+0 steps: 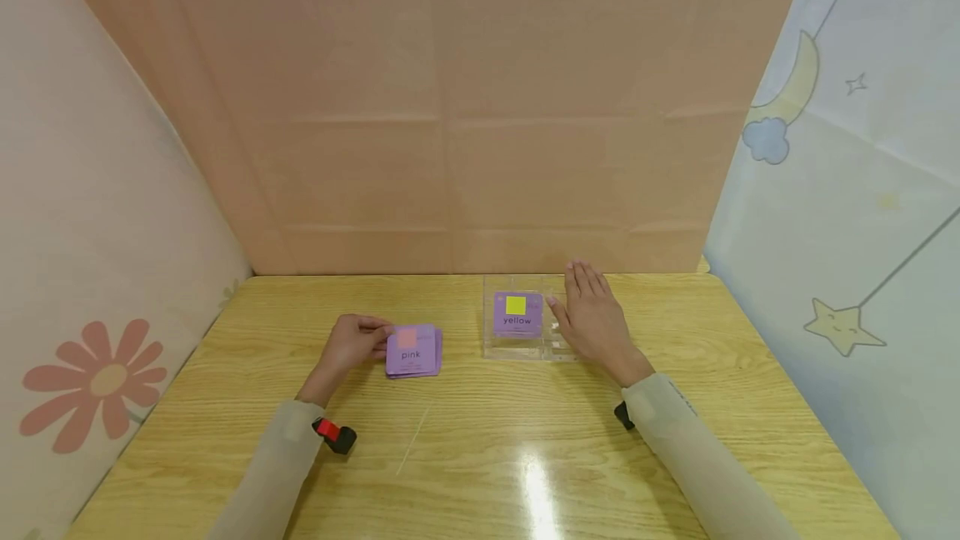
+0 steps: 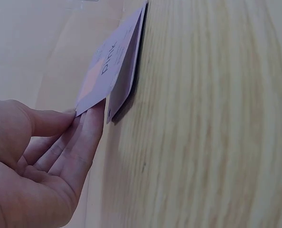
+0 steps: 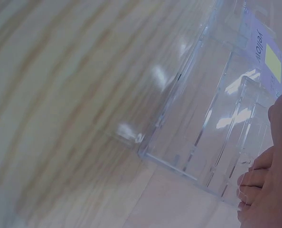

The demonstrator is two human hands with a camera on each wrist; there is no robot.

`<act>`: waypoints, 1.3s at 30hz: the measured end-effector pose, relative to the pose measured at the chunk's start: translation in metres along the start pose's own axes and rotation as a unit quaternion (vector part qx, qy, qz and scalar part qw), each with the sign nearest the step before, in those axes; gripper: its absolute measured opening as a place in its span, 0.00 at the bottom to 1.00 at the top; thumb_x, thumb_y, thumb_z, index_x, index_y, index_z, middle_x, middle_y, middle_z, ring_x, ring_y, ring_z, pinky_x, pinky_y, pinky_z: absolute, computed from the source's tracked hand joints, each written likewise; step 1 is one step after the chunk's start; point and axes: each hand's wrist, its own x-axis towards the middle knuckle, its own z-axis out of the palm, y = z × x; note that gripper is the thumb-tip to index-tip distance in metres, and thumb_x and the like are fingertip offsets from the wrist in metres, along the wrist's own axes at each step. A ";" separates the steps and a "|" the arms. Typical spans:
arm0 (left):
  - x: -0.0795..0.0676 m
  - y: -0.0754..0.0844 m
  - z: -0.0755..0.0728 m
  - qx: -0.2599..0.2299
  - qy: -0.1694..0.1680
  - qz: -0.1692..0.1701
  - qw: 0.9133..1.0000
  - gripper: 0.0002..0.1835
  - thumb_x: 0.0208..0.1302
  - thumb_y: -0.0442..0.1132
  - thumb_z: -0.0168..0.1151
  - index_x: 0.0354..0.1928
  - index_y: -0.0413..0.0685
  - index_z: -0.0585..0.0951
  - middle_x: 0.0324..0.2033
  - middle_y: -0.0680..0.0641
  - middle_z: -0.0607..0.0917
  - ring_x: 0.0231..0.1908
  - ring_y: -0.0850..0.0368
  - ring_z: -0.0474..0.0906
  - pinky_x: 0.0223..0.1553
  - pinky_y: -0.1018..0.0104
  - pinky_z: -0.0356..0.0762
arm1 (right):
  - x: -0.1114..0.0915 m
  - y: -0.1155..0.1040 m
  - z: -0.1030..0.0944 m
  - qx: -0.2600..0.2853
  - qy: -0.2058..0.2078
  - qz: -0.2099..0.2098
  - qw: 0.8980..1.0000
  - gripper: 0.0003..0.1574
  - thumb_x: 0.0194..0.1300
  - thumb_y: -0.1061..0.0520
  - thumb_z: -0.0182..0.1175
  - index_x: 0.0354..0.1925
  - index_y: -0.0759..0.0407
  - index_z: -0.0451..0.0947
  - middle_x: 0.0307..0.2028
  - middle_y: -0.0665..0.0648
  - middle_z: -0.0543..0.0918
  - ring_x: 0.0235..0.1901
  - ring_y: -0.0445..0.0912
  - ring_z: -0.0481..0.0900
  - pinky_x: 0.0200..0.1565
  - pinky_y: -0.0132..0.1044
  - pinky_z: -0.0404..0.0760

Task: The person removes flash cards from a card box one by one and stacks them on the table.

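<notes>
At the left edge of a small stack of purple cards (image 1: 437, 361), my left hand (image 1: 352, 348) pinches the top card, the pink card (image 1: 410, 357), between thumb and fingers. In the left wrist view the near edge of this pink card (image 2: 103, 76) is raised off the card beneath it. A clear plastic box (image 1: 516, 354) stands right of the stack, with a purple "yellow" card (image 1: 517, 325) in its left part. My right hand (image 1: 597, 323) rests at the box's right side, fingers straight and pointing away. In the right wrist view its fingertips meet the box's edge.
A wooden table (image 1: 480, 440) carries everything. Behind it hangs a tan backdrop (image 1: 450, 107), and patterned cloths stand at the left (image 1: 90, 190) and right (image 1: 847, 190). The box's right part has several clear dividers (image 3: 212, 118).
</notes>
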 end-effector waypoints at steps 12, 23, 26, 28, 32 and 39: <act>0.007 -0.006 0.002 0.014 0.007 0.007 1.000 0.13 0.75 0.31 0.61 0.52 0.26 0.85 0.41 0.31 0.91 0.30 0.59 0.89 0.35 0.66 0.91 | 0.000 0.000 0.001 0.001 0.010 -0.002 1.000 0.48 0.85 0.38 0.41 0.80 0.75 0.50 0.81 0.74 0.56 0.82 0.66 0.53 0.83 0.61 0.52; 0.007 -0.003 0.006 0.080 0.030 0.022 0.996 0.11 0.73 0.33 0.64 0.47 0.30 0.88 0.37 0.34 0.92 0.27 0.61 0.87 0.31 0.69 0.89 | -0.001 0.001 0.005 -0.002 0.023 -0.006 1.000 0.47 0.84 0.39 0.43 0.80 0.75 0.51 0.80 0.74 0.58 0.81 0.67 0.55 0.82 0.62 0.55; 0.007 -0.003 0.007 0.095 0.036 0.031 0.994 0.11 0.73 0.33 0.65 0.46 0.30 0.89 0.37 0.34 0.92 0.27 0.60 0.87 0.31 0.69 0.89 | -0.001 0.001 0.004 -0.003 0.025 -0.007 1.000 0.47 0.84 0.39 0.43 0.80 0.75 0.51 0.80 0.74 0.59 0.81 0.67 0.55 0.82 0.61 0.55; 0.007 -0.003 0.008 0.105 0.041 0.041 0.993 0.10 0.73 0.33 0.65 0.45 0.30 0.89 0.38 0.34 0.92 0.28 0.59 0.87 0.31 0.69 0.88 | -0.001 0.001 0.004 -0.003 0.026 -0.007 1.000 0.47 0.84 0.39 0.44 0.80 0.75 0.52 0.80 0.74 0.59 0.81 0.66 0.55 0.82 0.61 0.55; 0.006 -0.002 0.009 0.124 0.048 0.059 0.989 0.10 0.72 0.33 0.65 0.44 0.31 0.89 0.37 0.36 0.92 0.29 0.58 0.87 0.30 0.68 0.87 | -0.001 0.001 0.003 0.000 0.026 -0.006 1.000 0.47 0.84 0.39 0.44 0.80 0.75 0.52 0.80 0.74 0.59 0.81 0.66 0.55 0.82 0.61 0.54; 0.005 -0.002 0.010 0.154 0.058 0.067 0.984 0.09 0.70 0.34 0.66 0.41 0.34 0.90 0.33 0.39 0.92 0.28 0.59 0.85 0.28 0.70 0.82 | -0.001 0.000 0.003 0.004 0.016 -0.005 1.000 0.47 0.85 0.39 0.42 0.80 0.75 0.51 0.80 0.75 0.57 0.82 0.67 0.54 0.82 0.62 0.53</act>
